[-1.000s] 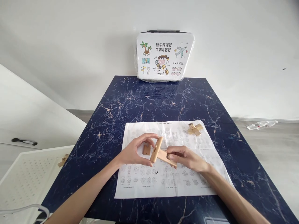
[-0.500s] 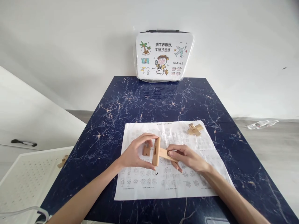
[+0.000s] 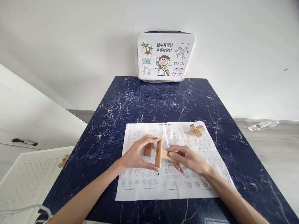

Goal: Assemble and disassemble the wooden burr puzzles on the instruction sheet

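Observation:
My left hand (image 3: 137,154) grips an upright wooden block (image 3: 158,153) by its two ends, thumb below and fingers above. A dark slot shows in that block's face. From the right, my right hand (image 3: 187,158) pinches a flat wooden piece (image 3: 167,155), whose end meets or lies close behind the slotted block; whether it enters the slot is hidden. Another small wooden block (image 3: 147,150) shows between my left thumb and fingers, apparently resting on the printed sheet (image 3: 135,193). Crossed wooden pieces (image 3: 196,130) lie at the sheet's far right corner.
The sheet lies on a dark blue marbled table (image 3: 149,109). A white cartoon-printed case (image 3: 165,57) stands at the far edge against the wall. Left of the table is a white perforated surface (image 3: 30,171) with a wooden piece (image 3: 63,161). Clear plastic (image 3: 263,125) lies on the floor.
The whole view has shifted slightly. My hands keep the same grips, and the slotted block and flat piece appear slightly closer together.

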Motion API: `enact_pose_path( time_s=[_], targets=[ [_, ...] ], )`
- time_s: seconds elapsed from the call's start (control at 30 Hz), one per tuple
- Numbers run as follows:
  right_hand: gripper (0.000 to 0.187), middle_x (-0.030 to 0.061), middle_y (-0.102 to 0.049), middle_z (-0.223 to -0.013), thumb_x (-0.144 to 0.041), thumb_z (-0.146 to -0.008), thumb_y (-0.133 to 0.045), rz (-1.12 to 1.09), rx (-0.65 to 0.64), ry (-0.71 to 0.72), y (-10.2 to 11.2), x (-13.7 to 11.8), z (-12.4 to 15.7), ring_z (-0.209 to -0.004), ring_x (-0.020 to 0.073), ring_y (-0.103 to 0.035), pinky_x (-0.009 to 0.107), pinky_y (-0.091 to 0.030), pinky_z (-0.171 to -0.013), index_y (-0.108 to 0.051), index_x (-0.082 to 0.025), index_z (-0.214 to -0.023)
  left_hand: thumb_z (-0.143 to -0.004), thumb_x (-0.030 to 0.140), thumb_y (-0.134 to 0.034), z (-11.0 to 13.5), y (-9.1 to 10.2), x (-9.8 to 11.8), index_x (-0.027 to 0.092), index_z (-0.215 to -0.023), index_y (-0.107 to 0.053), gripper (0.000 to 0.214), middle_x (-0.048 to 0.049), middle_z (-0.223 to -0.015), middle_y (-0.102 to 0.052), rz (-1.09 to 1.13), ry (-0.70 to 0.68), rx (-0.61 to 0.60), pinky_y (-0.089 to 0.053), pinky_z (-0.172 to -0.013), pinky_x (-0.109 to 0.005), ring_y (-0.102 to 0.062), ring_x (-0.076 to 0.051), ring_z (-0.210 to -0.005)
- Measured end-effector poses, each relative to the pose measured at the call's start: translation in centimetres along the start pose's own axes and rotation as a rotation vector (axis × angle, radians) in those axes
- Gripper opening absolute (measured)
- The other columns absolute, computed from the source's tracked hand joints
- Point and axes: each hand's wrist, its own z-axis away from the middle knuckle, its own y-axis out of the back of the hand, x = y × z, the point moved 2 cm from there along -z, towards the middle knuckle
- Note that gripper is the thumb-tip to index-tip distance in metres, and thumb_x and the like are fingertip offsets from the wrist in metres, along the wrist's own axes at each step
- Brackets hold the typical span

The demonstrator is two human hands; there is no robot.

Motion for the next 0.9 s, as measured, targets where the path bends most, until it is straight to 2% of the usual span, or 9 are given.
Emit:
enact_pose_path(
  time_s=[0.2,0.43,0.57,0.67,0.73,0.9],
  targets=[
    [0.038,-0.0055,-0.065,-0.055,-0.056,-0.108,-0.061,-0.009,-0.016,0.014,-0.01,0.4,0.02,-0.039,0.0102,-0.054,0.026,-0.046,-0.049,-0.072,-0.019,-0.108,-0.071,0.052,-0.1,0.05,-0.06,0.19,0.035,-0.151,-0.057,0.092,-0.0127,-0.139,-0.062,0.011,-0.005,-0.034,-0.057,-0.1,-0.052,-0.064,-0.033,-0.117],
    [0.038,-0.0046,-0.066,-0.054,-0.056,-0.107,-0.063,-0.015,0.064,-0.003,-0.29,0.57,-0.08,-0.04,0.0109,-0.058,0.026,-0.049,-0.052,-0.074,-0.019,-0.109,-0.071,0.05,-0.1,0.05,-0.29,0.18,0.034,-0.15,-0.059,0.09,-0.0118,-0.135,-0.064,-0.008,-0.024,0.013,-0.058,-0.095,-0.049,-0.065,-0.026,-0.103],
    [0.042,-0.0065,-0.063,-0.059,-0.058,-0.103,-0.069,-0.202,0.014,-0.031,-0.12,0.56,-0.04,-0.039,0.0093,-0.053,0.023,-0.044,-0.044,-0.069,-0.02,-0.121,-0.069,0.05,-0.101,0.04,-0.24,0.32,0.035,-0.153,-0.057,0.096,-0.0122,-0.135,-0.064,0.045,-0.03,0.054,-0.059,-0.094,-0.049,-0.065,-0.026,-0.101],
    [0.039,-0.0041,-0.063,-0.069,-0.058,-0.105,-0.066,-0.33,-0.06,-0.051,-0.13,0.51,0.03,-0.041,0.007,-0.05,0.02,-0.038,-0.037,-0.065,-0.019,-0.101,-0.07,0.049,-0.099,-0.03,0.15,0.34,0.036,-0.154,-0.056,0.095,-0.0104,-0.129,-0.065,0.033,-0.033,0.11,-0.058,-0.095,-0.048,-0.065,-0.025,-0.099],
    [0.041,-0.0047,-0.06,-0.066,-0.056,-0.107,-0.064,-0.357,-0.083,-0.046,-0.2,0.5,0.03,-0.04,0.0055,-0.045,0.019,-0.034,-0.035,-0.059,-0.02,-0.088,-0.07,0.051,-0.099,-0.05,0.37,0.26,0.036,-0.154,-0.057,0.095,-0.0099,-0.128,-0.065,0.016,-0.037,0.132,-0.058,-0.095,-0.048,-0.065,-0.025,-0.1],
    [0.043,-0.0043,-0.059,-0.066,-0.06,-0.105,-0.064,-0.268,-0.003,-0.051,-0.28,0.68,-0.23,-0.041,0.0069,-0.045,0.019,-0.033,-0.035,-0.056,-0.021,-0.089,-0.069,0.055,-0.1,0.1,0.52,-0.2,0.036,-0.152,-0.056,0.096,-0.012,-0.139,-0.062,-0.027,-0.064,0.158,-0.059,-0.093,-0.048,-0.067,-0.024,-0.099]
  ],
)
